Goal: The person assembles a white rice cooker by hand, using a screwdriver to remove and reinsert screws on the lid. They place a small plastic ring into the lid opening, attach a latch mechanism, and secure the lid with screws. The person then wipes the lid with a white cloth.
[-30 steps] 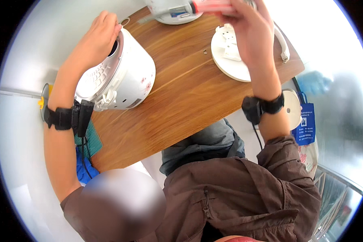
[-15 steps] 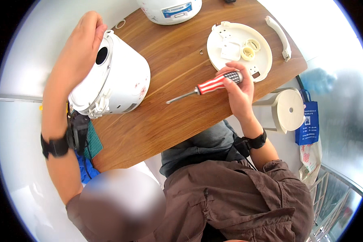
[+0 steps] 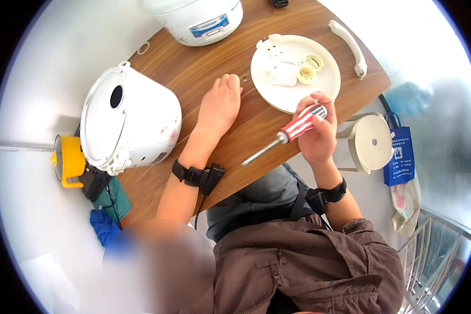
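My right hand holds a screwdriver by its red-and-white striped handle with a dark patterned end. Its metal shaft points down and left over the table's near edge. My left hand is at the middle of the table, fingers curled together; whatever they hold, if anything, is hidden. Just beyond its fingertips lie small metal pieces, likely screws. To its left a white rice cooker with pink flowers lies tilted, the dark round hole in its lid showing. A white round cover lies at the right.
Pale rings and a white plate rest in the cover. A white handle lies at the far right, another cooker at the back. Left of the table are a yellow cup and green mat; a stool stands right.
My left hand has moved from the cooker's upper rim to the middle of the table, beside the small metal pieces. The screwdriver has tilted more steeply toward me.
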The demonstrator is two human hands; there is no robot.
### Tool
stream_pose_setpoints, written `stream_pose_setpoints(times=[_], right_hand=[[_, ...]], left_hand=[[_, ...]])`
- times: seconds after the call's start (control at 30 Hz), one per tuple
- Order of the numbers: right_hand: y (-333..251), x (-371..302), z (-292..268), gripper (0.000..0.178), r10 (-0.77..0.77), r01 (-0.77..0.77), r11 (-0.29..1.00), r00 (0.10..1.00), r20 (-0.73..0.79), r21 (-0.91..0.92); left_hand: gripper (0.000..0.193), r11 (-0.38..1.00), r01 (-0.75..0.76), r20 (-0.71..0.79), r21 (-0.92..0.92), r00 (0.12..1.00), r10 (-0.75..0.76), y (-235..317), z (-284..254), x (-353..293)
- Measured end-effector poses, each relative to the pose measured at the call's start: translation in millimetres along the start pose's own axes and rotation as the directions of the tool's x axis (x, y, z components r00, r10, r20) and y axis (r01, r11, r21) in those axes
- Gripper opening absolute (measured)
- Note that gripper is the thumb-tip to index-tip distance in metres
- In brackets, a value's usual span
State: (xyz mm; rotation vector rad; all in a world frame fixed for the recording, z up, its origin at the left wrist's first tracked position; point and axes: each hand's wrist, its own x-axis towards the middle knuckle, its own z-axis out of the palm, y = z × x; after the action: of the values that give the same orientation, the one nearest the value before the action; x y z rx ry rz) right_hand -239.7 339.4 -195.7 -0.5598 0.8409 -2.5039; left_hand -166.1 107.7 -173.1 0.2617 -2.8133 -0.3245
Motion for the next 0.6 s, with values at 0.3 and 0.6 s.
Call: stream_pose_setpoints(times=[0.3, 0.6], right_hand=[[-1, -1, 11, 0.047, -0.004, 0.027, 0.943, 0.997, 0.071, -0.331], [1, -2, 24, 0.029, 0.012, 0.098, 0.823, 0.982, 0.19, -0.56]], left_hand=[[0.014, 0.861, 0.178, -0.104, -0.477, 0.961, -0.256, -11, -16, 4], [0.021, 0.616, 0.2, 0.139, -0.762, 0.98, -0.146, 6, -65, -76]])
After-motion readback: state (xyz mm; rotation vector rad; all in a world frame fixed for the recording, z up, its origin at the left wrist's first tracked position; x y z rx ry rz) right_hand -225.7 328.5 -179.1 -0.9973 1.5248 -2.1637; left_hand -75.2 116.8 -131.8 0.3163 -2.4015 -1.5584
